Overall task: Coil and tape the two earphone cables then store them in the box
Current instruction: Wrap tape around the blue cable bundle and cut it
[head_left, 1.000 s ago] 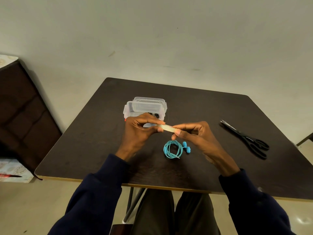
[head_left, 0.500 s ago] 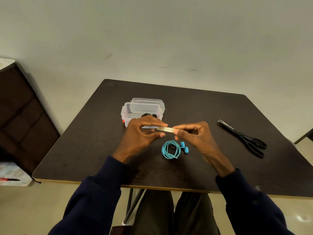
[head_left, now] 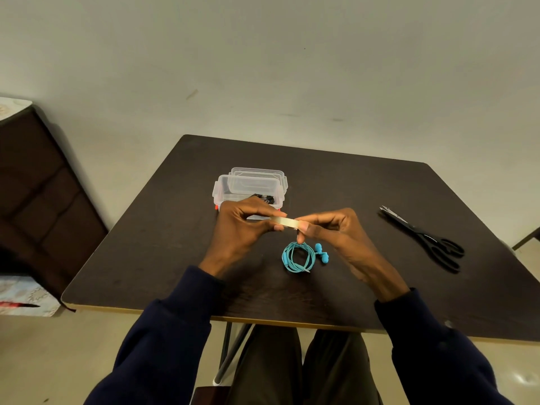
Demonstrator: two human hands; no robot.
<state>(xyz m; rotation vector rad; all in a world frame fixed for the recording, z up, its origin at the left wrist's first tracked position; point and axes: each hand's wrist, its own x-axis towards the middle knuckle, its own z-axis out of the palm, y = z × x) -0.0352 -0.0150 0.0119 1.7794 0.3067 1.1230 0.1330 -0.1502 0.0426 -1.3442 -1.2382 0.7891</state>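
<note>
1. Tape: short pale strip of adhesive tape [head_left: 285, 222] stretched between both hands above the dark brown tabletop [head_left: 365, 194]; left hand [head_left: 242, 226] pinches one end, right hand [head_left: 333, 229] the other.
2. Coiled turquoise earphone cable [head_left: 298, 256] lies on the tabletop just below the right hand's fingertips, blue earbuds beside it.
3. Clear plastic box [head_left: 248, 185] sits open behind the left hand, something black inside.
4. Black scissors [head_left: 429, 239] lie well apart to the right.
</note>
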